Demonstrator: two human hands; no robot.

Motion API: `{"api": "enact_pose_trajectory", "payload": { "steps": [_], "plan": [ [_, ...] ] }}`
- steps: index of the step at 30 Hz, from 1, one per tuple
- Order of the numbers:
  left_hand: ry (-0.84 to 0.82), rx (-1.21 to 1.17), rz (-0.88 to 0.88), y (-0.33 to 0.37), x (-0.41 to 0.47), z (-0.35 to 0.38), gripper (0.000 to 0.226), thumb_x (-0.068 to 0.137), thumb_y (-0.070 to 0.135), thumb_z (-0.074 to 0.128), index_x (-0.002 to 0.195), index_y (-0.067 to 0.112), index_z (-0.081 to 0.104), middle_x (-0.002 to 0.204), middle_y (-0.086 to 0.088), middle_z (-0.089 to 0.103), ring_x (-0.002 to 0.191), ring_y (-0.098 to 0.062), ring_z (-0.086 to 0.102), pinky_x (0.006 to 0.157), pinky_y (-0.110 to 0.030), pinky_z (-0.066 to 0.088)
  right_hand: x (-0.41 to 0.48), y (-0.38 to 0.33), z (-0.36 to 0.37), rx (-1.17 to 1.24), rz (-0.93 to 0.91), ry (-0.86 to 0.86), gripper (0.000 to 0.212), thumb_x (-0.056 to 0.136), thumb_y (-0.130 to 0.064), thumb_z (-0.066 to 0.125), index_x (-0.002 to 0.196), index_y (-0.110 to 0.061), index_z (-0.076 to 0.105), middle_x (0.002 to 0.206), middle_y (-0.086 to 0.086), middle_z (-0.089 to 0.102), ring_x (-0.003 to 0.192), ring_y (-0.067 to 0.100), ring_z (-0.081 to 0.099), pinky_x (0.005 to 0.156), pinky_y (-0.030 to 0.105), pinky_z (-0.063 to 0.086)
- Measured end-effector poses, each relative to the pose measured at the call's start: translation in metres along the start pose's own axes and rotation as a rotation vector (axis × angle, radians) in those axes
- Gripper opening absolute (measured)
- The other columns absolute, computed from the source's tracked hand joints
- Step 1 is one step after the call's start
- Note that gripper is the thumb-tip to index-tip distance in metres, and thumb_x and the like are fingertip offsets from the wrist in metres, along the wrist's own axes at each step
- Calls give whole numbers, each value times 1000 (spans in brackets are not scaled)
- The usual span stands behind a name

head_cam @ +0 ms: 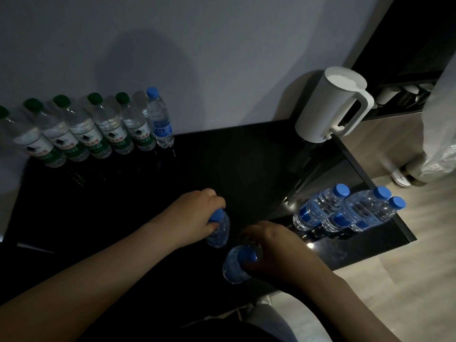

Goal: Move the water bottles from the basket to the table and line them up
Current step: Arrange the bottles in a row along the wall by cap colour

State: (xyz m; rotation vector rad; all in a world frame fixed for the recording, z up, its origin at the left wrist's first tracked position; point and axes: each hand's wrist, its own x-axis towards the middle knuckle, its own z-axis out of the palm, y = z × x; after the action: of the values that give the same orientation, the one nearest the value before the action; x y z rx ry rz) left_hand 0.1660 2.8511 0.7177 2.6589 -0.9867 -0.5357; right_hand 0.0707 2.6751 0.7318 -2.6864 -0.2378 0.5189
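A blue-capped left bottle (219, 233) is being gripped just under its cap by the left hand (197, 211), with the fingers curled round the neck; it is being kept upright at the front middle of the dark bench (222, 164). Just beside it, nearer the camera, a right bottle (233, 267) (also blue-capped, and seen almost from straight above) is being clasped by the right hand (274, 248), whose fingers are closed round the shoulder next to the cap. Whether either base is touching the bench cannot be told in the dim light. Along the back edge, against the grey wall (197, 45), a row of five green-capped bottles (92, 138) is being displayed side by side, and it is being closed at its right end by a single blue-capped bottle (160, 122). Well apart from that row, at the bench's right edge, three more blue-capped bottles (355, 211) are being kept standing close together in a cluster. At the back right corner a white kettle (328, 107) is being carried by the bench, handle turned to the right.
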Motion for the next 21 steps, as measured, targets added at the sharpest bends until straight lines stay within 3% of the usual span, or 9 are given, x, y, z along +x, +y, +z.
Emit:
{"api": "enact_pose_trajectory", "payload": {
  "steps": [8, 14, 21],
  "plan": [
    [23, -69, -13, -7, 3, 5, 25, 81, 26, 69, 104, 25, 59, 102, 8, 45, 84, -8, 54, 74, -24, 51, 5, -2, 5, -11, -26, -6, 40, 80, -37, 67, 118, -27, 60, 112, -3, 56, 99, 13, 57, 82, 28, 50],
    [32, -156, -24, -12, 7, 7, 20, 78, 25, 72, 95, 25, 61, 97, 10, 44, 81, -6, 54, 72, -23, 49, 13, -1, 2, -46, -43, -81, 33, 81, -32, 66, 111, -19, 64, 111, -2, 53, 96, 17, 59, 80, 32, 53],
    [73, -244, -70, -25, 13, 5, 20, 72, 27, 74, 90, 27, 65, 91, 12, 46, 78, -5, 55, 70, -20, 46, 14, 11, -27, -20, -8, 41, 33, 76, -30, 70, 108, -23, 65, 108, -4, 55, 96, 14, 58, 80, 31, 53]
  ]
}}
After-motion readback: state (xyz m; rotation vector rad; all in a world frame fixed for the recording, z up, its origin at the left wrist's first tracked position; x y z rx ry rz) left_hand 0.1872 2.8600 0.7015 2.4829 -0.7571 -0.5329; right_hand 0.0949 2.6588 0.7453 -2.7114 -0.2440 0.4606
